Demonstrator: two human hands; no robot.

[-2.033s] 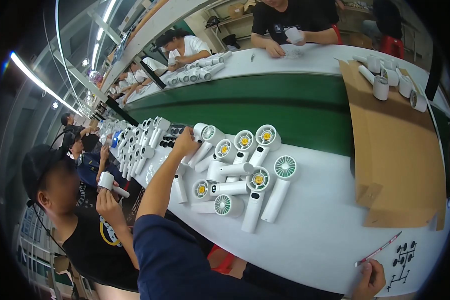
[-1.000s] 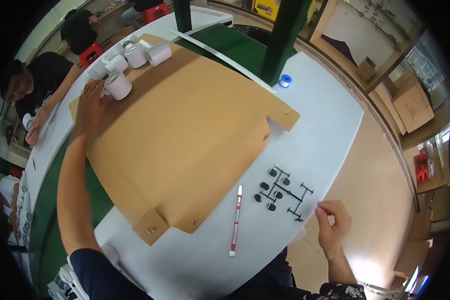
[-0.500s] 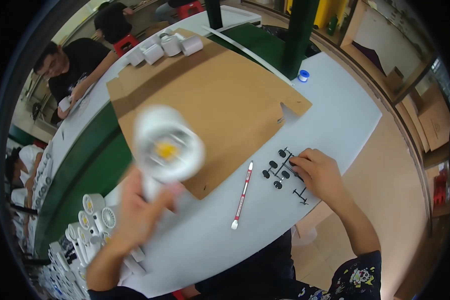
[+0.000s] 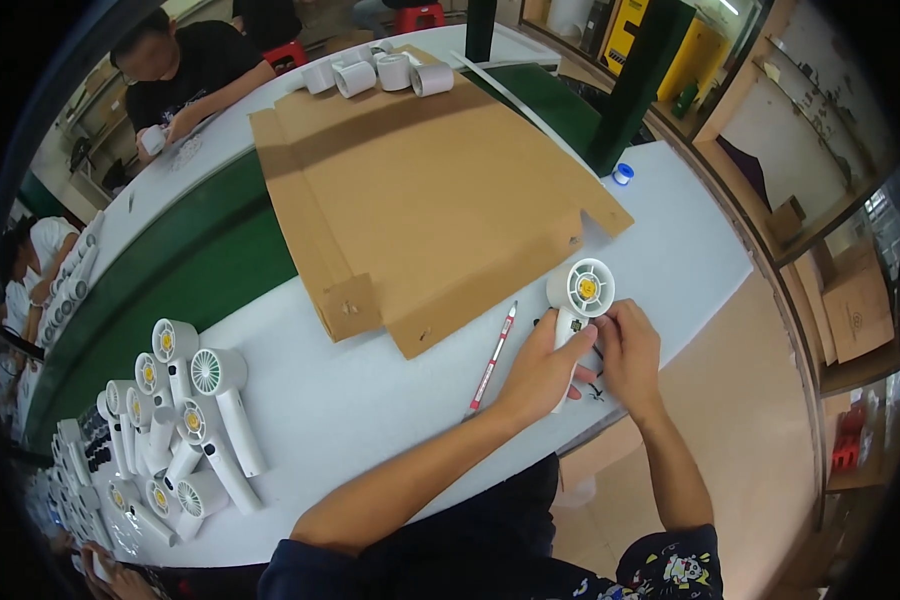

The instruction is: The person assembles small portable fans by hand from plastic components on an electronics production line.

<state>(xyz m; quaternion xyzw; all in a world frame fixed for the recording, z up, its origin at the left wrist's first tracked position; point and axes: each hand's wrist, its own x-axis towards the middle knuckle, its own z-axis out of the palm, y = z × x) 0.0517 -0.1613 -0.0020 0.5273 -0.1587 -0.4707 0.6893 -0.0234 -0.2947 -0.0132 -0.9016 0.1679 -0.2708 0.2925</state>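
Note:
My left hand (image 4: pixel 542 368) is wrapped round the handle of a white handheld fan (image 4: pixel 582 288), held upright with its round head up and its yellow centre showing. Close beside the handle, my right hand (image 4: pixel 634 352) has its fingers pinched together. A dark bit shows at those fingertips, too small to name. Below the hands, small black plastic parts (image 4: pixel 596 392) lie on the white table, mostly hidden by the fingers and the fan. To the left of them lies a red and white pen-like stick (image 4: pixel 492 362).
A brown cardboard sheet (image 4: pixel 430 200) covers the table's far middle, with several white cylinders (image 4: pixel 394 72) at its back edge. Several white fans (image 4: pixel 210 425) cluster at the left. A blue-rimmed spool (image 4: pixel 623 174) sits near a green post (image 4: pixel 638 90). Across, a person (image 4: pixel 190 80) handles a white part.
My left hand has brought the fan from the left across to my right hand, over the black parts. The right hand has lifted off the black parts to the fan's handle. The view has shifted.

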